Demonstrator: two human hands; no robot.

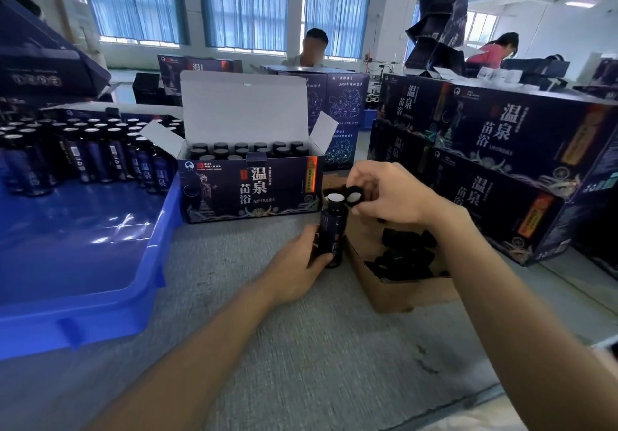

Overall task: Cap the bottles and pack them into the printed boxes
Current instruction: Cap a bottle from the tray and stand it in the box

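My left hand (297,263) grips the bottle (331,230) upright; my right hand (388,196) pinches a cap (354,195), tilted, just right of the bottle's uncapped top, level with it

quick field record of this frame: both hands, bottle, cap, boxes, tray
left hand: grips the bottle, upright, mouth uncapped
right hand: fingers pinch a black cap beside the bottle's mouth, not yet on
open printed box: lid up, rows of capped bottles inside
blue tray: uncapped bottles stand at its far end
cardboard box: loose caps inside
closed printed boxes: stacked on the right
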